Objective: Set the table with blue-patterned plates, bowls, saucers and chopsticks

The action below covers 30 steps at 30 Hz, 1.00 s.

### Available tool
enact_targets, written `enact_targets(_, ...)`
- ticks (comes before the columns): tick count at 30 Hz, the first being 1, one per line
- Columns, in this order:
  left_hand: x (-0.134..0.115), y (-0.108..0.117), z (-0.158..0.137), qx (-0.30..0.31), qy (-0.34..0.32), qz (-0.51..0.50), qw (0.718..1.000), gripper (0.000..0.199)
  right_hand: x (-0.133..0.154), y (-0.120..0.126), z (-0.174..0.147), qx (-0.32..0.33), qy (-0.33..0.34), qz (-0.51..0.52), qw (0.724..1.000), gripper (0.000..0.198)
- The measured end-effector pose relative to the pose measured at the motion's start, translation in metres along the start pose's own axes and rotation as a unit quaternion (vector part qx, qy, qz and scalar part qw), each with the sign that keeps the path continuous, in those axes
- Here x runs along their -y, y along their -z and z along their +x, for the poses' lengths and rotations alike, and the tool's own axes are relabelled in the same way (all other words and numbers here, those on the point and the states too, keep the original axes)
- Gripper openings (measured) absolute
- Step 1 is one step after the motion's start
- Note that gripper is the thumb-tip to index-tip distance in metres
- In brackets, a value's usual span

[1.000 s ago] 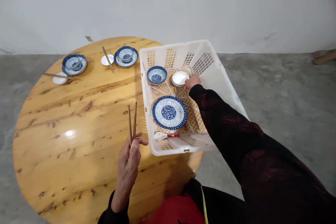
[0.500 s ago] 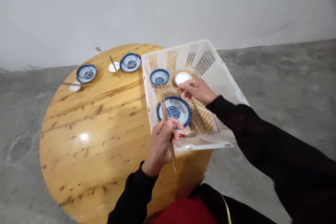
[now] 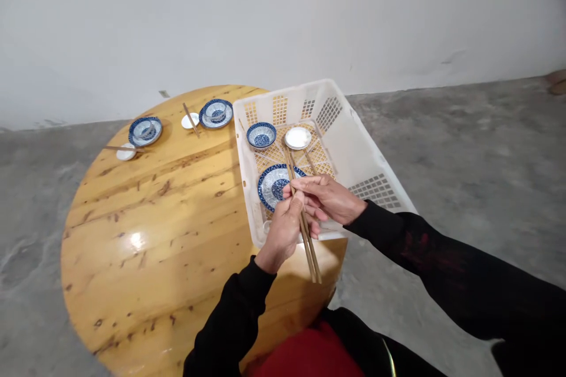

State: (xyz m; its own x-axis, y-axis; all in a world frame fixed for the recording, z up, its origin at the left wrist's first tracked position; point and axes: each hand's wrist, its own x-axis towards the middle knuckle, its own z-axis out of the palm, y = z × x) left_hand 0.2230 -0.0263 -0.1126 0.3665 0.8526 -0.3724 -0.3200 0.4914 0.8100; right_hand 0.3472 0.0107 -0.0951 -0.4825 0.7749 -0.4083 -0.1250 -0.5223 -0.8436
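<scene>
My left hand [image 3: 283, 228] is closed around a pair of wooden chopsticks [image 3: 312, 256], over the near side of a white plastic basket [image 3: 380, 168]. The fingers of my right hand [image 3: 333, 197] pinch the same chopsticks just above the left thumb. Inside the basket, a blue-and-white plate [image 3: 268, 187] lies partly hidden behind my hands. Beyond it are a blue-and-white bowl [image 3: 261, 136] and a small white dish [image 3: 298, 138]. Another chopstick [image 3: 309, 160] rests on the basket floor, its near end covered by my right hand.
The basket stands on the right part of a round wooden table [image 3: 145, 230]. Farther left are two place settings: a plate with bowl [image 3: 216, 113] beside a white saucer [image 3: 190, 121] with chopsticks, and another plate with bowl [image 3: 145, 131] beside a saucer [image 3: 126, 152]. A wall [image 3: 283, 17] rises behind.
My right hand has come back from over the basket's middle to the chopsticks in my left hand. The left hand has shifted slightly right, and the view has moved a little.
</scene>
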Motion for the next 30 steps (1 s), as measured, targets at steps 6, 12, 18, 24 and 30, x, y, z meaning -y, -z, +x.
enact_targets(6, -0.012, 0.013, -0.019, -0.044, -0.095, 0.23, 0.968, 0.038, 0.026, 0.045, 0.013, -0.161, 0.155, -0.15, 0.963, 0.044)
enact_targets(12, -0.023, 0.062, -0.065, -0.212, -0.216, 0.354, 0.885, 0.03, 0.023, 0.121, 0.055, -0.347, 0.027, -0.424, 0.836, 0.033)
enact_targets(18, 0.008, 0.108, -0.1, -0.309, -0.142, 0.334, 0.879, 0.041, -0.018, 0.129, 0.087, -0.294, -0.15, -0.625, 0.708, 0.029)
enact_targets(24, 0.036, 0.118, -0.114, -0.324, -0.089, 0.305, 0.891, 0.046, -0.031, 0.125, 0.107, -0.284, -0.181, -0.653, 0.678, 0.03)
enact_targets(30, 0.04, 0.113, -0.11, -0.325, -0.089, 0.3, 0.892, 0.043, -0.035, 0.124, 0.112, -0.247, -0.184, -0.673, 0.673, 0.03)
